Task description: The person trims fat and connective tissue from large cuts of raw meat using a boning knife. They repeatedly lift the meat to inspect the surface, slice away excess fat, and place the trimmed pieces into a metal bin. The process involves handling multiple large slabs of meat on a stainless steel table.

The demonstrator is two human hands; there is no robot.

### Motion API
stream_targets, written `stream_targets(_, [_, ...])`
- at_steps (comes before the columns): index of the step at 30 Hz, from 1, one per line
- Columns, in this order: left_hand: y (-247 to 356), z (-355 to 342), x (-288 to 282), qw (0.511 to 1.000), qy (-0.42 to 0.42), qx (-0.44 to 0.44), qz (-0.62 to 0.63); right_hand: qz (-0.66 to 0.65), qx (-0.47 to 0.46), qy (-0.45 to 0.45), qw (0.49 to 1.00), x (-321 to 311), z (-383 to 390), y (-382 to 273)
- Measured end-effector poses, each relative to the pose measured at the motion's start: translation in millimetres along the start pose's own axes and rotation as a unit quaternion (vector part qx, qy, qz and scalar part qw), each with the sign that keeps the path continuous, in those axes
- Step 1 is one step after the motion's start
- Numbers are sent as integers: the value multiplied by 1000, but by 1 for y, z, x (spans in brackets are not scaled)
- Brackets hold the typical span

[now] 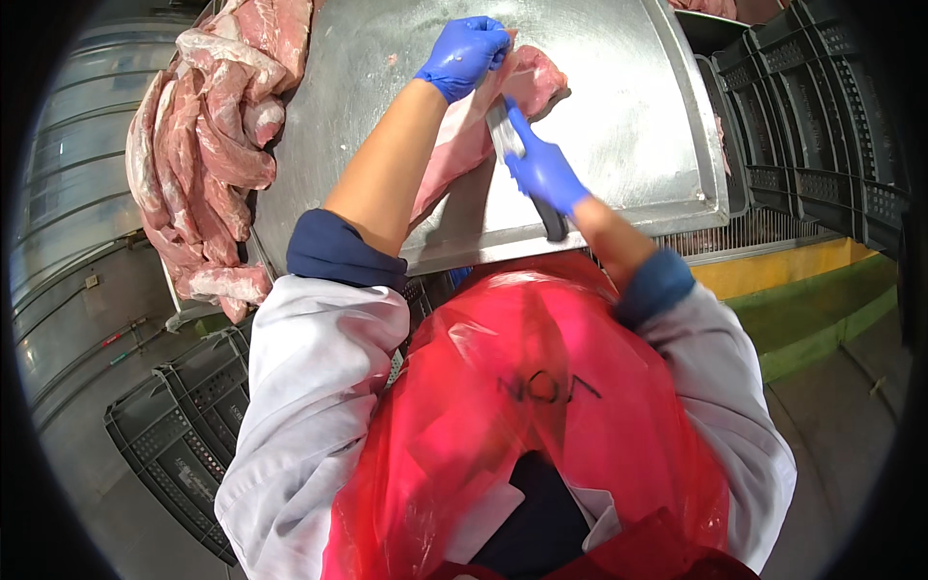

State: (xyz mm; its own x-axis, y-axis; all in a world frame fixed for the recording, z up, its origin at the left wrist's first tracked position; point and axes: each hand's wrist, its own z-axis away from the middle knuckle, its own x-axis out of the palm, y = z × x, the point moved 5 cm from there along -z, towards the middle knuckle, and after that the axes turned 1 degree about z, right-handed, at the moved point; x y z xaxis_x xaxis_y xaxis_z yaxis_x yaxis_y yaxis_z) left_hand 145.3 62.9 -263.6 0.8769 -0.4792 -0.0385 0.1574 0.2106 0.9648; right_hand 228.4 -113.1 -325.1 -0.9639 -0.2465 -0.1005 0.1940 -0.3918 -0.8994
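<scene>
Meat (462, 145), one long pink cut, lies on the steel worktop (619, 106) with its long axis running from the near edge up and to the right, its thick end pointing away from the person. The left hand (466, 53), in a blue glove, is closed on that far end, seemingly pinning it flat so it stays put under the blade. The right hand (543, 172), also gloved, grips the dark handle of a knife (522, 164), forefinger stretched along its back, blade laid against the cut's right side. Further cuts are heaped in a pile of meat (208, 145) at the left; dark plastic crates (822, 116) stand right
</scene>
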Motion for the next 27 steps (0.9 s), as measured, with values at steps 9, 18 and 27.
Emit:
stream_targets(9, [-2,-4,-28,991,-14,-11,132,-14,-3,-20,1000,39,43,4])
stream_targets(18, [22,11,-43,983,-10,79,167,12,-2,-10,1000,78,56,5])
stream_targets(27, [37,20,-72,957,-49,113,261,-38,-11,-44,998,105,47,-13])
